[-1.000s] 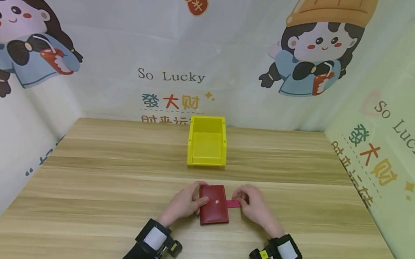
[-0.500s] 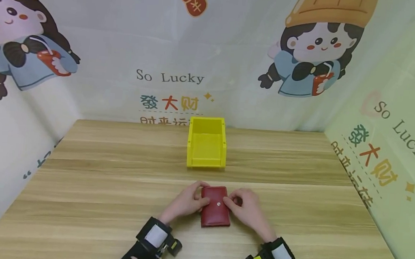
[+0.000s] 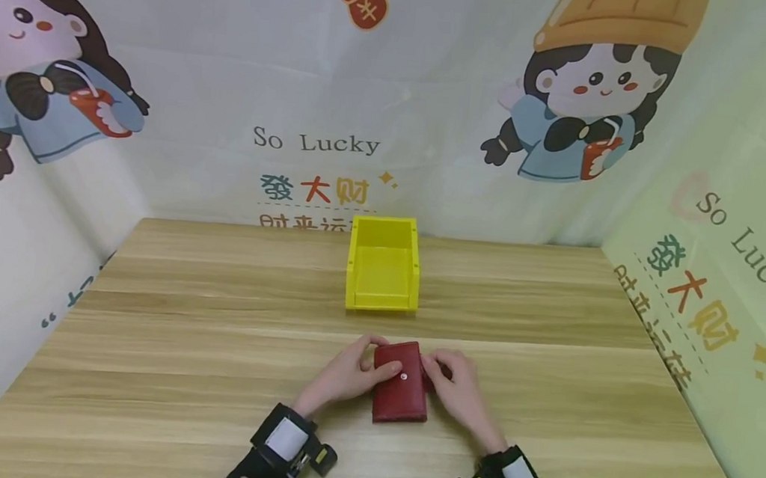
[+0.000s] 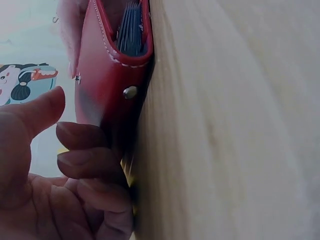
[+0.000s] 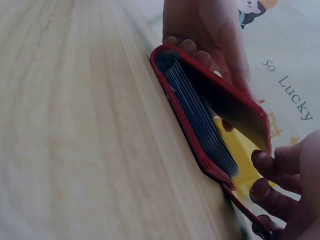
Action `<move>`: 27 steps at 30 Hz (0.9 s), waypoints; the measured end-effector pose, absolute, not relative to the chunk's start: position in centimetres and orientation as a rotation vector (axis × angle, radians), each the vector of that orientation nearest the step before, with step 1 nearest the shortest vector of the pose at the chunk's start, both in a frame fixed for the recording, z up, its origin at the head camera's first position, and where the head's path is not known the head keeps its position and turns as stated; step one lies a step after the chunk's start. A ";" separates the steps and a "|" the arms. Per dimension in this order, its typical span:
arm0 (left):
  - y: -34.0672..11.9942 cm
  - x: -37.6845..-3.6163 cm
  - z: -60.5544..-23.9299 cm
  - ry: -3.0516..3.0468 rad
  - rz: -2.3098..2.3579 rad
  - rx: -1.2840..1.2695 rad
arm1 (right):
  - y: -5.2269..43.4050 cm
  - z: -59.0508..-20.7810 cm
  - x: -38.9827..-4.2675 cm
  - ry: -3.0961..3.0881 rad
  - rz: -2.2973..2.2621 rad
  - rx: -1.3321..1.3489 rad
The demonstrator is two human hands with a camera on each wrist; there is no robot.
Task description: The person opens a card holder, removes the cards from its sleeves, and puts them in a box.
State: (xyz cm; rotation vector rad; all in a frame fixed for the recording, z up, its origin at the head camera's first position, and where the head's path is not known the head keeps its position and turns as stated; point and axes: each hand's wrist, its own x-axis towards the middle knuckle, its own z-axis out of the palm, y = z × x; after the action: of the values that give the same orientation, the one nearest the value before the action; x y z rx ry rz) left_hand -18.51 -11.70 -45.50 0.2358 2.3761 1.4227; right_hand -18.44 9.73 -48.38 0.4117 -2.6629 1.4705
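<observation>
One red wallet [image 3: 402, 383] lay flat on the wooden bench [image 3: 145, 340], near the front edge and in line with the single yellow bin [image 3: 382, 264] that stood well behind it by the back wall. Two hands were on it, one at each side. The left hand [image 3: 345, 371] had its grip clamped on the wallet's left edge: thumb laid across the top face, fingers curled against the side, and the left wrist view showed those fingers [image 4: 85, 160] tucked down where the leather met the bench. The right hand [image 3: 452, 385] had its grip closed on the right edge, fingertips up against the flap beside the one silver snap [image 3: 403, 376]. From the right wrist view the wallet [image 5: 210, 125] was not quite shut; the cover stood lifted off a stack of dark card sleeves [image 5: 200, 120], with the right fingers [image 5: 270, 165] curled at the flap's free edge and the left hand [image 5: 205, 30] at the far end. The left wrist view caught a second stud [image 4: 130, 92] on the wallet's side. Two black wrist straps, one per arm, showed at the bottom of the head view. Around the bench ran a printed backdrop [image 3: 316, 142] with two cartoon girls and the words "So Lucky"
</observation>
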 end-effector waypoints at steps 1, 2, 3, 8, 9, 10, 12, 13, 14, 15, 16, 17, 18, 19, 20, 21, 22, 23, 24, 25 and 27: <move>-11.7 -18.5 -45.6 2.371 1.429 0.235 | 9.7 -48.5 -18.3 -2.650 1.462 0.403; -11.7 -18.4 -45.6 2.368 1.432 0.237 | 9.6 -48.7 -18.2 -2.643 1.443 0.392; -11.7 -18.4 -45.7 2.365 1.433 0.237 | 9.4 -48.9 -18.1 -2.640 1.414 0.384; -11.5 -18.1 -45.8 2.397 1.425 0.227 | 9.0 -49.5 -17.6 -2.654 1.296 0.348; -11.4 -18.0 -45.7 2.411 1.418 0.218 | 9.0 -49.5 -17.5 -2.657 1.289 0.347; -11.3 -17.8 -45.7 2.428 1.406 0.206 | 8.9 -49.5 -17.5 -2.659 1.290 0.347; -11.1 -17.6 -45.6 2.464 1.373 0.182 | 9.0 -49.6 -17.4 -2.658 1.298 0.347; -11.0 -17.5 -45.5 2.479 1.354 0.170 | 9.0 -49.6 -17.3 -2.657 1.307 0.344; -10.9 -17.5 -45.5 2.493 1.333 0.156 | 9.0 -49.6 -17.3 -2.655 1.319 0.342; -10.8 -17.4 -45.5 2.501 1.316 0.145 | 9.1 -49.6 -17.3 -2.650 1.331 0.340; -10.7 -17.4 -45.4 2.511 1.302 0.136 | 9.1 -49.6 -17.3 -2.644 1.340 0.339; -10.6 -17.4 -45.3 2.516 1.292 0.130 | 9.1 -49.7 -17.3 -2.638 1.342 0.340; -10.5 -17.4 -45.3 2.521 1.284 0.121 | 9.1 -49.7 -17.4 -2.633 1.344 0.340; -10.4 -17.4 -45.2 2.521 1.281 0.113 | 9.1 -49.7 -17.4 -2.628 1.346 0.342; -10.4 -17.4 -45.2 2.523 1.279 0.108 | 9.1 -49.8 -17.5 -2.624 1.343 0.346; -10.3 -17.4 -45.1 2.520 1.283 0.101 | 9.2 -49.8 -17.5 -2.620 1.342 0.348; -10.3 -17.4 -45.1 2.520 1.288 0.096 | 9.2 -49.8 -17.5 -2.619 1.341 0.349; -10.3 -17.4 -45.1 2.516 1.294 0.085 | 9.2 -49.7 -17.6 -2.618 1.340 0.352; -10.4 -17.4 -45.1 2.507 1.308 0.079 | 9.2 -49.7 -17.6 -2.618 1.342 0.351; -10.5 -17.4 -45.1 2.497 1.325 0.077 | 9.2 -49.7 -17.6 -2.620 1.341 0.351; -10.8 -17.5 -45.1 2.456 1.401 0.082 | 9.2 -49.6 -17.6 -2.622 1.347 0.347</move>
State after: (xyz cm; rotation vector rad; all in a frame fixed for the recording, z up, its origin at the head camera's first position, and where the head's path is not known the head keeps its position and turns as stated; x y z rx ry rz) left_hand -17.49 -10.83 -45.13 0.0822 2.4565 1.4006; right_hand -17.64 9.19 -49.56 0.3468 -2.6220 1.3466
